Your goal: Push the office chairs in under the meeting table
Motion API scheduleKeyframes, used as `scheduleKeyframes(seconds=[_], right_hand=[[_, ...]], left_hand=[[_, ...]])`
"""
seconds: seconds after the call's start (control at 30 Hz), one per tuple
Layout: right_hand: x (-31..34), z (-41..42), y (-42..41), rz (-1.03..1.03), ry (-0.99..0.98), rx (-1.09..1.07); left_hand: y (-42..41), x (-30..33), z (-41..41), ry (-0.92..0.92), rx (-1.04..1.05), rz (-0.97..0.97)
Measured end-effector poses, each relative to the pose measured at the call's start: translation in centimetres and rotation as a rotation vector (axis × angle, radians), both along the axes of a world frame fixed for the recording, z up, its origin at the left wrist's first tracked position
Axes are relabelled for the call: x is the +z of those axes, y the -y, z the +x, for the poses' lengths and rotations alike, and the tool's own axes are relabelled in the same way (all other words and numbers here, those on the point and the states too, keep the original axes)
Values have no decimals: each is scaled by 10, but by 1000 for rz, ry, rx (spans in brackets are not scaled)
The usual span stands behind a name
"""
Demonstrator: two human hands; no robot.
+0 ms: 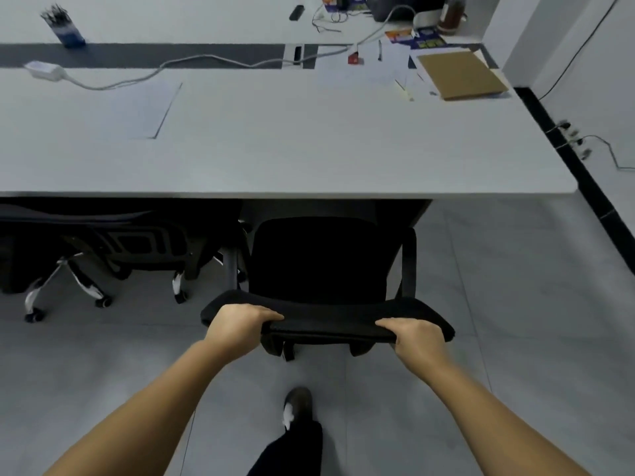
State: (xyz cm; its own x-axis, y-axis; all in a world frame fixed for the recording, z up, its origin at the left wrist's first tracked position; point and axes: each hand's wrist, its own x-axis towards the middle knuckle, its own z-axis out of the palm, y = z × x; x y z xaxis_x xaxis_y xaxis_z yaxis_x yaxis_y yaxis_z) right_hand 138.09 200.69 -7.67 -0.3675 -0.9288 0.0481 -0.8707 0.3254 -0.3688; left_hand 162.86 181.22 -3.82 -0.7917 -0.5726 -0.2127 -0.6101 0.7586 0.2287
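Looking down past my shoe (298,405) on the grey floor, I have both forearms stretched forward and slightly inward, meeting at the chair's backrest. My left hand (237,326) wraps the top edge of the backrest left of centre, fingers curled over the rim; my right hand (414,338) clamps the same edge right of centre, thumb on top, fingers tucked under. A firm two-handed hold, wrists level.

The office chair (321,259) I'm holding sits square to the meeting table (309,149), its seat front just beneath the table edge, but most of the seat, the armrests and the whole backrest stand out in the open. So I judge this one only part-way home: it needs a straight shove forward until the backrest nears the edge.

To the left, a second chair (113,242) looks tucked in already, with only its back and castors showing below the tabletop.

Farther off, on the table, lie a white power strip (44,68) with its cable, a brown envelope (460,75) and loose papers.
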Motion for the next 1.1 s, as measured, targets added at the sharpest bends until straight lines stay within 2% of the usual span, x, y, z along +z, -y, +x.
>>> scheduleKeyframes(seconds=[0.17,0.47,0.77,0.87,0.97,1.03,1.1], right_hand=[[2,-19,62,29,7,6],[3,-97,146,42,11,49],[10,-176,195,76,32,125],[11,-185,202,96,18,164],[8,-183,202,26,-7,178],[8,-180,201,23,44,141],[12,-180,201,129,100,167]], left_hand=[[72,4,-28,3,-51,30],[151,4,-100,19,-23,14],[179,0,-162,35,61,17],[186,-2,-167,9,55,25],[186,-8,-160,-56,57,7],[189,-13,-160,-30,22,-21],[191,-17,-158,-53,-5,-24]])
